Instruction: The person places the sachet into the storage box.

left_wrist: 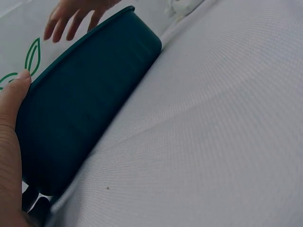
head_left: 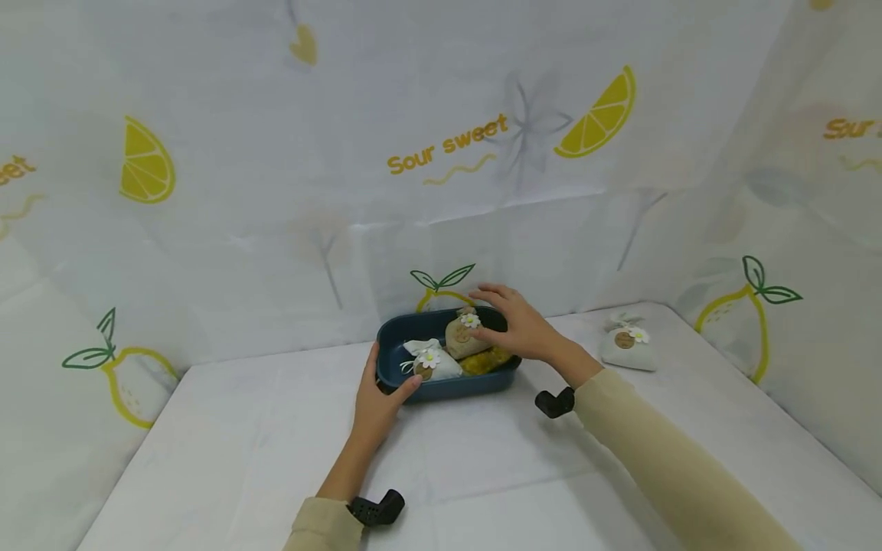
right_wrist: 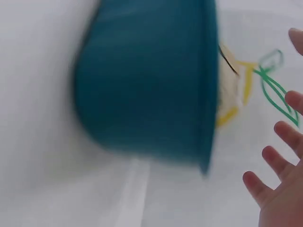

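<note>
A dark blue oblong bin (head_left: 463,389) stands at the table's back edge. In it lie a white drawstring pouch (head_left: 446,369) with a daisy, a beige pouch (head_left: 460,342) with a daisy and a yellow pouch (head_left: 486,361). My left hand (head_left: 374,403) grips the bin's left end, thumb (left_wrist: 13,101) at the rim, fingers around the outside. Over the bin's right end my right hand (head_left: 521,327) is spread, holding nothing. In the right wrist view its fingers (right_wrist: 277,161) stand apart from the bin wall (right_wrist: 147,80).
A pale drawstring pouch (head_left: 628,350) with a daisy and a round brown tag lies at the table's back right. The white tablecloth (head_left: 276,451) spreads in front of the bin. A lemon-printed white curtain (head_left: 276,168) hangs right behind it.
</note>
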Tool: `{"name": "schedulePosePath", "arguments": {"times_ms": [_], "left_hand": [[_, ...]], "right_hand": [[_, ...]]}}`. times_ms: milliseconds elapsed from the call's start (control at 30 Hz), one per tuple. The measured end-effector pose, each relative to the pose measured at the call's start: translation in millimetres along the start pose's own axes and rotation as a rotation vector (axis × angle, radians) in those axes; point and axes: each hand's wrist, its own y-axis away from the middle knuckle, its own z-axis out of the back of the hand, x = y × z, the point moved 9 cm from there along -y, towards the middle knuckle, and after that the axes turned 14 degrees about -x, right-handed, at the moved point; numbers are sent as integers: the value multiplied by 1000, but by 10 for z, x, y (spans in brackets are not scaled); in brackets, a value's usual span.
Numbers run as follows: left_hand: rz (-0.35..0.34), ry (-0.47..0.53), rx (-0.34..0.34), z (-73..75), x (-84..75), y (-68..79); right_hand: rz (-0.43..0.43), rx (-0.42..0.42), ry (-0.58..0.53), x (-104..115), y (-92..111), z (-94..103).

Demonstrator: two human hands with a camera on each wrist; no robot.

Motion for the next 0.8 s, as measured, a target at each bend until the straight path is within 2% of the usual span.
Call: {"name": "schedulePosePath", "arguments": {"times_ms": [200,333,600,800], "left_hand": [[8,-1,1,26,-9,-11],[13,-13,1,54,-3,-24],[17,-28,2,64,43,-3],[16,-25,16,4,26,6]], "right_hand": [[37,-93,-32,-140,145,426],[46,-155,-19,-307,248,652],[-106,-213,41,-838,600,914],[-176,-323,38,-1118,877,1147]]}}
